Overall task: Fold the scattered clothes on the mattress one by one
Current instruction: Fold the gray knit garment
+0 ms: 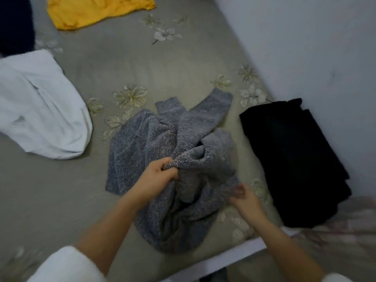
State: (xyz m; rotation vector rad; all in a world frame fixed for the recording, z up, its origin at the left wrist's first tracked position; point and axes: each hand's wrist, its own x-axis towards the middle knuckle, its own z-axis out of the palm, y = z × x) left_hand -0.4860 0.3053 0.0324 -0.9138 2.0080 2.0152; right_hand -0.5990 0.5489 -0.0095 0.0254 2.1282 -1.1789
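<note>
Clamps left grip (pixel 160 171) on a fold of grey knit sweater (pixel 142 151); sets blurred right grip (pixel 244 198) at its near edge, clamped or apart cannot tell. Has sweater crumpled on mattress (pixel 142 64), between white garment (pixel 40 110) and folded black garment (pixel 291 163).

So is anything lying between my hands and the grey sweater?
Nothing visible. The left hand already pinches a fold of the grey sweater, and the right hand touches its right edge, though blur hides the grip.
</note>
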